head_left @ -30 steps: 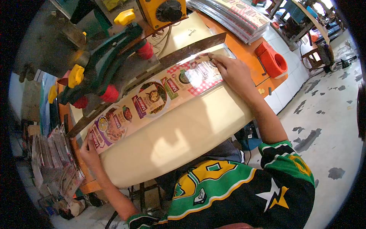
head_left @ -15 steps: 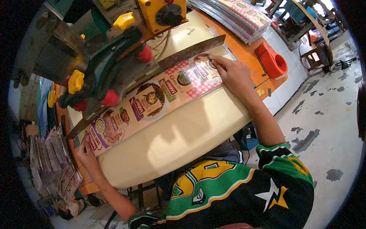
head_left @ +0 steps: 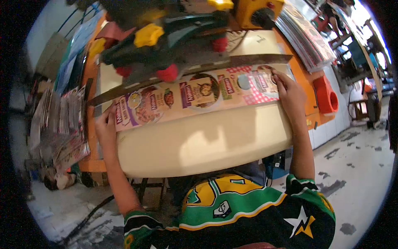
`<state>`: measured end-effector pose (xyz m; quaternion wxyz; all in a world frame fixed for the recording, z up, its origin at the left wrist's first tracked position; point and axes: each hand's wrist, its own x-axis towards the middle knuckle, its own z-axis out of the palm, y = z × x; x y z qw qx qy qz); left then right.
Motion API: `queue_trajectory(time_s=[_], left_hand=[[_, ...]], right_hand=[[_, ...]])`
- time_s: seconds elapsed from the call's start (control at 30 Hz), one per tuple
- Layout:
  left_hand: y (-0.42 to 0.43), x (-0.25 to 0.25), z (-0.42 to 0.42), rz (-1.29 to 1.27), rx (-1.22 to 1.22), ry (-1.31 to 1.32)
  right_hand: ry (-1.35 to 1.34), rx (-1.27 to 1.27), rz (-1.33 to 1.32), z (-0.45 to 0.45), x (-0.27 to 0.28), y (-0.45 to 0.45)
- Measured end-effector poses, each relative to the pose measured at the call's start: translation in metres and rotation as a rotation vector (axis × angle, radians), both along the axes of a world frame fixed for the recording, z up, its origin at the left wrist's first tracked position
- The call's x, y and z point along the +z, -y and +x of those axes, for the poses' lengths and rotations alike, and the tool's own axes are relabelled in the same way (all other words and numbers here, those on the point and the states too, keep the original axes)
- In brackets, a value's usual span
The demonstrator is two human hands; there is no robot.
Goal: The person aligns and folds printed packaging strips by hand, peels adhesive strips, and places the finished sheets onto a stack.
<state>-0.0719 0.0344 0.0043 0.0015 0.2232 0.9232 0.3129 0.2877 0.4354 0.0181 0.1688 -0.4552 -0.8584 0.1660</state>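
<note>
A long printed strip with food pictures and "Mahmud"-like lettering lies across a cream board. Its far edge runs along a dark metal bar. At the strip's left end my left hand grips the edge, fingers bent and closed. My right hand holds the opposite end, thumb and fingers pinched at its far corner. Over the bar stands a dark green machine with yellow knobs and red round tips; how it meets the bar is partly hidden.
A thick stack of printed sheets stands at the back right, above a red tape dispenser-like holder. Bundled printed sheets fill the left side. An orange table edge shows beneath the board.
The view has turned, so the strip and board now look more level. Both hands stay at the strip's ends, and the strip remains along the metal bar.
</note>
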Motion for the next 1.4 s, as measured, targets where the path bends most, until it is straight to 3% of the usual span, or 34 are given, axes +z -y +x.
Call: queue_trajectory(time_s=[0.03, 0.1, 0.23, 0.4, 0.57, 0.73, 0.77, 0.9, 1.0, 1.4], left_hand=[[0.001, -0.003, 0.002, 0.054, -0.058, -0.108], [0.002, 0.002, 0.004, 0.002, -0.005, -0.014], [0.002, 0.005, 0.008, 0.049, -0.006, -0.076], [0.003, 0.005, 0.006, 0.020, 0.041, -0.082], [0.005, 0.002, 0.005, 0.060, 0.015, -0.054], [0.007, 0.005, 0.008, 0.036, 0.042, -0.048], [0.005, 0.004, 0.008, -0.014, 0.079, -0.004], [0.003, -0.006, 0.005, 0.082, -0.093, -0.120], [0.003, -0.007, 0.001, 0.067, -0.114, -0.041], [0.004, -0.007, 0.000, 0.154, -0.061, 0.176]], right_hand=[[-0.044, 0.010, 0.005, 0.001, 0.000, 0.000], [-0.105, 0.043, 0.013, 0.003, -0.003, -0.001], [-0.053, 0.093, -0.030, -0.006, 0.011, 0.008], [-0.187, 0.106, -0.014, -0.002, -0.003, 0.000], [-0.204, 0.154, 0.015, 0.000, -0.009, -0.005], [-0.026, 0.035, 0.003, -0.005, 0.006, 0.006], [-0.122, 0.080, -0.032, -0.006, 0.007, 0.008], [-0.173, 0.059, -0.006, 0.001, -0.004, 0.003], [-0.045, 0.016, 0.043, 0.007, -0.015, -0.011], [-0.006, 0.001, 0.088, 0.007, -0.011, -0.009]])
